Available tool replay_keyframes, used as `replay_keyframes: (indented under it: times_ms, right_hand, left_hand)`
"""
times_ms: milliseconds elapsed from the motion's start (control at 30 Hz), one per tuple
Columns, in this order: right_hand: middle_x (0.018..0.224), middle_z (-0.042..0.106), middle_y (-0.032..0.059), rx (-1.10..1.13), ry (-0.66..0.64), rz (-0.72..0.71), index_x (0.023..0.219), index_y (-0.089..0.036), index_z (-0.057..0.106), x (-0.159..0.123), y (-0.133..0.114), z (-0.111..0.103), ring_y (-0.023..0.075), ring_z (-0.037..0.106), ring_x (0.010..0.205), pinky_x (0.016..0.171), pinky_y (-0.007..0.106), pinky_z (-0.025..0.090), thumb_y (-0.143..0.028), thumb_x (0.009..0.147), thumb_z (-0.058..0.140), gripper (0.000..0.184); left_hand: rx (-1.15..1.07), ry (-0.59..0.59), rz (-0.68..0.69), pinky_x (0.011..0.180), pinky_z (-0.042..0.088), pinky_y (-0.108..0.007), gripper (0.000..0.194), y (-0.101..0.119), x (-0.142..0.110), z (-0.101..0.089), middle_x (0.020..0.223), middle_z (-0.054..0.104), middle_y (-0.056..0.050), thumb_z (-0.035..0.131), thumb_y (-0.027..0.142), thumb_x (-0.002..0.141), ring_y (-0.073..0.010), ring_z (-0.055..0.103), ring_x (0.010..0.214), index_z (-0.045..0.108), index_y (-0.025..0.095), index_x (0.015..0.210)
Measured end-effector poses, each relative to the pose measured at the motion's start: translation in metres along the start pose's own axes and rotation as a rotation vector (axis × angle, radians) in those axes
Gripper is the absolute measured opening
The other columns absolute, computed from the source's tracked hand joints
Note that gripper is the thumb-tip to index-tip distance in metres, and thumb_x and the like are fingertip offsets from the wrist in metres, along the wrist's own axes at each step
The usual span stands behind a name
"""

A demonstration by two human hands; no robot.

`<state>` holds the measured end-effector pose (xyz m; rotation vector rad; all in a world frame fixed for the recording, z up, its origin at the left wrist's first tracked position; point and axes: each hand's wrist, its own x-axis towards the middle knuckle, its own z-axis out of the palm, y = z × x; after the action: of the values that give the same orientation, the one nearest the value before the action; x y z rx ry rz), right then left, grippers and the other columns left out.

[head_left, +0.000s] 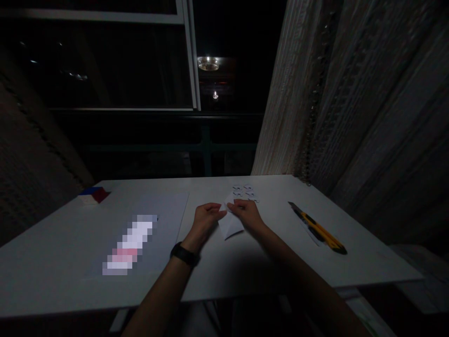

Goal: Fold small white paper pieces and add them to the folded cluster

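Observation:
A small folded piece of white paper (pixel 230 227) is held between my two hands, above the middle of the white table. My left hand (pixel 206 217), with a dark band on its wrist, pinches the paper's left edge between thumb and fingers. On the other side my right hand (pixel 248 213) grips the paper, its thumb pressed on the upper part near the left thumb. Creases run across the paper, and its lower end points toward me. Just beyond the right hand lie several small pieces with dark marks (pixel 248 188), too small to make out.
A yellow and black utility knife (pixel 319 229) lies at the right, with a thin pale object (pixel 312 234) alongside. On the left rest a large paper sheet (pixel 168 210), a blurred-out bright rectangle (pixel 131 243) and a colored cube (pixel 93 195). Curtains (pixel 291 93) and a window stand behind the table (pixel 217 285).

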<state>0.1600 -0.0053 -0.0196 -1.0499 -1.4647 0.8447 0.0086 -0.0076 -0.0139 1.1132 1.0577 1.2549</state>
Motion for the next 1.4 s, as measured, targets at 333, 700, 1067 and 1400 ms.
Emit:
replay_keyframes:
  times_ms: [333, 700, 1067, 1400]
  right_hand:
    - [0.059, 0.06, 0.0011, 0.158, -0.006, 0.056, 0.057, -0.016, 0.064, 0.0, -0.007, 0.0, 0.0148, 0.053, 0.058, 0.057, 0.026, 0.04, -0.044, 0.07, 0.055, 0.032]
    - [0.063, 0.063, 0.0019, 0.184, -0.039, 0.058, 0.064, -0.016, 0.067, 0.0, -0.004, 0.0, 0.0164, 0.055, 0.061, 0.059, 0.026, 0.042, -0.033, 0.064, 0.059, 0.018]
    - [0.066, 0.061, 0.001, -0.087, 0.064, -0.047, 0.069, -0.018, 0.062, 0.003, 0.009, 0.007, 0.0151, 0.052, 0.061, 0.059, 0.027, 0.04, -0.027, 0.063, 0.06, 0.012]
    - [0.069, 0.056, -0.0027, 0.107, 0.186, -0.002, 0.074, -0.023, 0.038, 0.001, 0.01, 0.012, 0.0132, 0.052, 0.059, 0.051, 0.023, 0.039, -0.026, 0.059, 0.063, 0.029]
  left_hand:
    - [-0.071, -0.026, 0.005, 0.062, 0.047, -0.027, 0.04, 0.0, 0.001, -0.003, 0.072, 0.068, -0.01, 0.079, 0.023, 0.048, -0.016, 0.062, 0.061, 0.066, 0.008, 0.083]
    - [-0.16, -0.033, 0.019, 0.062, 0.047, -0.026, 0.05, 0.005, -0.001, -0.002, 0.069, 0.068, -0.007, 0.078, 0.022, 0.05, -0.0138, 0.061, 0.06, 0.066, 0.008, 0.096]
    - [-0.015, -0.025, 0.1, 0.063, 0.047, -0.026, 0.034, 0.009, -0.005, 0.005, 0.072, 0.07, -0.007, 0.076, 0.016, 0.048, -0.0163, 0.061, 0.066, 0.071, 0.012, 0.081]
    - [0.019, -0.149, 0.092, 0.065, 0.048, -0.027, 0.044, 0.006, -0.007, 0.007, 0.085, 0.07, -0.009, 0.074, 0.02, 0.054, -0.0181, 0.063, 0.07, 0.068, 0.013, 0.097]
